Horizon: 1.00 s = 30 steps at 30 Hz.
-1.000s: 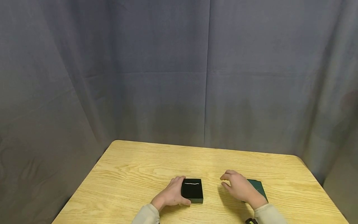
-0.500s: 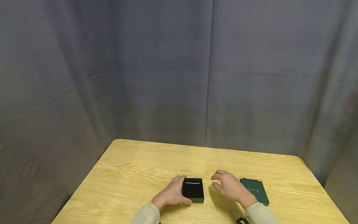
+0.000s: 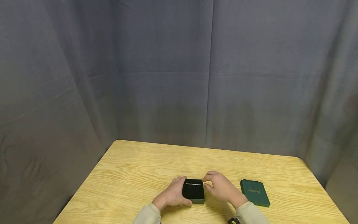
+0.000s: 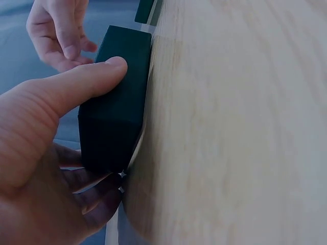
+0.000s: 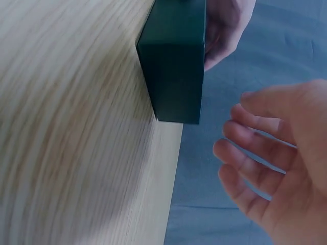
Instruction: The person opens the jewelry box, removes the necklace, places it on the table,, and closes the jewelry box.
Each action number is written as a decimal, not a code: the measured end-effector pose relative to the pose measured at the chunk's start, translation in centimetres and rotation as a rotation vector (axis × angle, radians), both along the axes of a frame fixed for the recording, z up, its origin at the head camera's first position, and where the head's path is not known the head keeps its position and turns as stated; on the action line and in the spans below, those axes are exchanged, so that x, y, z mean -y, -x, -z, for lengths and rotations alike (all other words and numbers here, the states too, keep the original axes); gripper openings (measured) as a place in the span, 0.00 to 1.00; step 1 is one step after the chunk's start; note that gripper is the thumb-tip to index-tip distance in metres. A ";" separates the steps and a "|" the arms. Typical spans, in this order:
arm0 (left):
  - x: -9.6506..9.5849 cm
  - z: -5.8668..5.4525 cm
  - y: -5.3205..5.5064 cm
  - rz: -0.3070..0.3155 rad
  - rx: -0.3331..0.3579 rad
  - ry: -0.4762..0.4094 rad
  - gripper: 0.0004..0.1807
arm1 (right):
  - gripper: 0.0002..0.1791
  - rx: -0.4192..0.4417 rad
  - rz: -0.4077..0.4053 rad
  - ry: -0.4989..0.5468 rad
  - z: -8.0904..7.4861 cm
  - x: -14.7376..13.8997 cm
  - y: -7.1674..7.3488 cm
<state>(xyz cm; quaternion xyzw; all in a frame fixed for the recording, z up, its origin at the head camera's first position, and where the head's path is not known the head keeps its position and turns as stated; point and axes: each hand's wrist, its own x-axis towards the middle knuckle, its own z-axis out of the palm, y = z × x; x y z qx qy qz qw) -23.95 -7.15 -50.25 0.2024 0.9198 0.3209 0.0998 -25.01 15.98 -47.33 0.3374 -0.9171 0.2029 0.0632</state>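
Note:
A small dark green box [image 3: 193,193] with a black inside sits on the table, a thin silvery chain [image 3: 193,184] lying across its far part. My left hand [image 3: 172,193] grips the box from its left side; in the left wrist view the thumb [image 4: 94,81] presses the near wall while the fingers curl round the far side. Close to the box's right edge hovers my right hand [image 3: 221,188], its fingers loosely bent with nothing between them, as the right wrist view also shows. Right of that hand lies the green lid [image 3: 255,193] with gold lettering.
The wooden table [image 3: 134,161] has rounded far corners. Behind and beside it hangs a grey curtain [image 3: 167,77]. A dark wrist strap [image 3: 233,221] shows at the right sleeve.
My right hand has moved left from over the lid to the box's right edge, uncovering the lid. My left hand keeps its grip on the box.

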 end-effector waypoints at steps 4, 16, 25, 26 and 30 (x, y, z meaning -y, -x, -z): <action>0.1 0.1 0.2 0.000 0.003 0.007 0.55 | 0.07 -0.002 -0.016 0.000 0.0 0.7 0.2; 0.1 0.3 0.4 0.008 0.026 0.006 0.55 | 0.05 -0.069 -0.089 -0.034 0.7 2.3 0.5; 0.1 0.3 0.4 0.014 0.029 -0.001 0.55 | 0.04 -0.124 -0.001 -0.150 1.0 2.9 0.3; 0.2 0.3 0.4 0.012 0.029 -0.001 0.55 | 0.04 -0.131 0.004 -0.160 1.1 3.0 0.3; 0.2 0.3 0.4 0.012 0.027 -0.004 0.55 | 0.02 -0.180 0.013 -0.202 1.2 3.3 0.2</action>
